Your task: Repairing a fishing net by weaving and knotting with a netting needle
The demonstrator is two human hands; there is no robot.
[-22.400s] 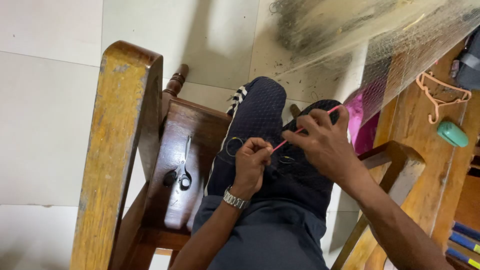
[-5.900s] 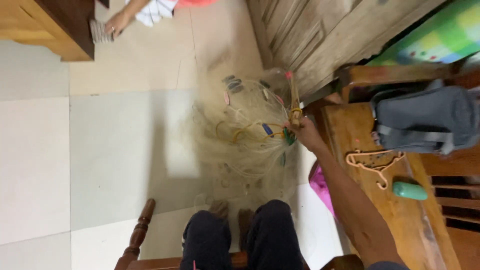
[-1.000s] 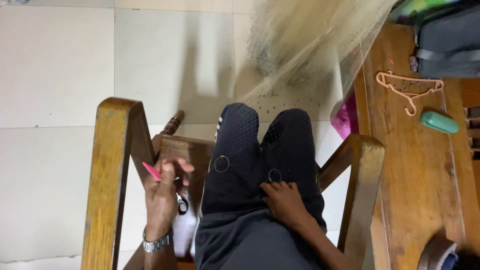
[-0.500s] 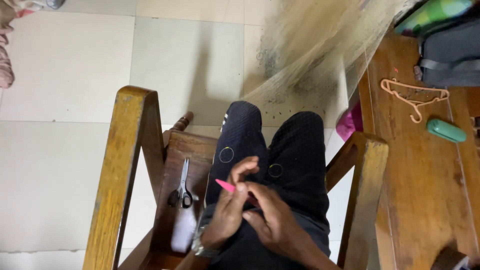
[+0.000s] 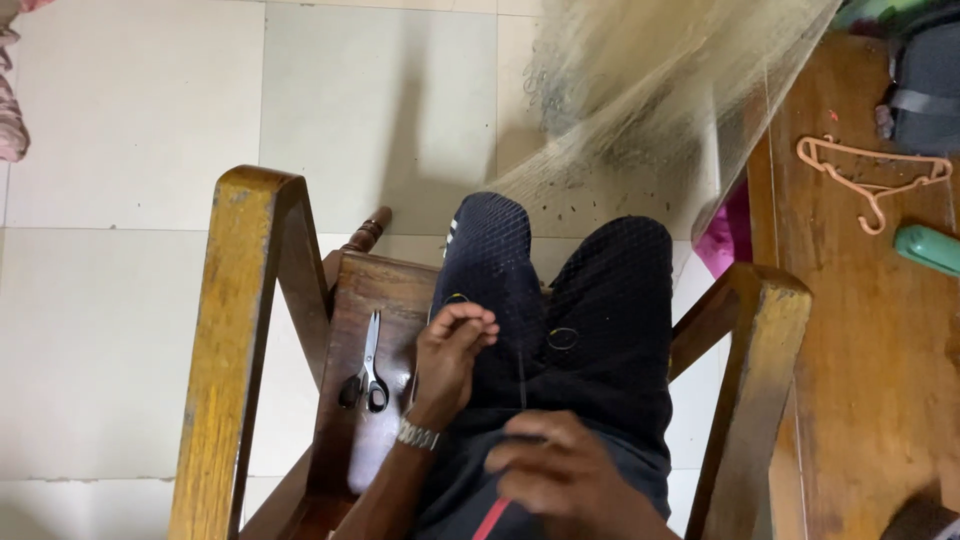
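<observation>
I find no package, label, sign or screen from my remote seat. The nearest candidate is a small teal case (image 5: 927,249) lying at three o'clock on the wooden tabletop (image 5: 860,380), oblong and plain-sided, but I cannot tell whether it is a package at all.

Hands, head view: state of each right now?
Left hand: fingertips pinched together over the lap; what they hold cannot be told.
Right hand: blurred, curled around a pink tool.
</observation>
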